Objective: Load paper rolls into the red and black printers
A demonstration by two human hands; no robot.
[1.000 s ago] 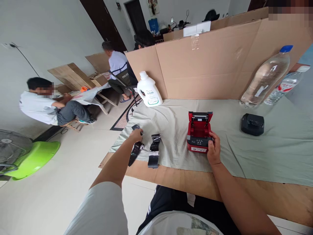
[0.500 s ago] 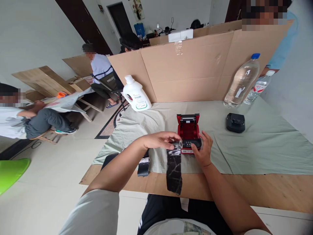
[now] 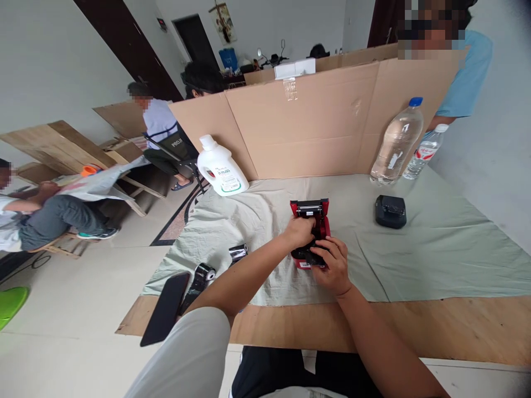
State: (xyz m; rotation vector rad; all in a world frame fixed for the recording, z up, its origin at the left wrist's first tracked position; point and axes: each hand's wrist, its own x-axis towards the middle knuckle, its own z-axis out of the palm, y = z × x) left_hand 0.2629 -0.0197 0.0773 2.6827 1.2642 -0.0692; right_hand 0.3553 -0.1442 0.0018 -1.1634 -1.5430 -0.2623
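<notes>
Nearest to the camera, at the front edge of the wooden tabletop (image 3: 435, 326), a long black strip (image 3: 165, 308) hangs partly over the edge on the left. Just behind it lies a black roll with a white core (image 3: 201, 276), and a little further a second small roll (image 3: 238, 252), both on the pale green cloth (image 3: 435, 260) that covers most of the tabletop.

In the middle of the cloth stands the red printer (image 3: 312, 221) with its lid open and upright. Both hands are on it. The right hand (image 3: 331, 266) lies on the front part of the printer, fingers curled around its near edge, so it grips the body. The left hand (image 3: 299, 231) is on the left side and reaches into the open compartment; its fingers are bent together, but what they pinch is hidden, so I cannot tell if they hold something. The two hands are close together, almost touching.

To the right, well apart from the red printer, sits a black printer (image 3: 390, 211), closed. Further back on the left stands a white jug (image 3: 220, 168). At the back right are a large clear bottle (image 3: 396, 142) with a blue cap and a smaller bottle (image 3: 423, 151) beside it. Behind all this a cardboard wall (image 3: 315, 127) stands across the tabletop. Another person in a blue sleeve (image 3: 468, 77) is behind it on the right, and more people sit on the left further in the room.
</notes>
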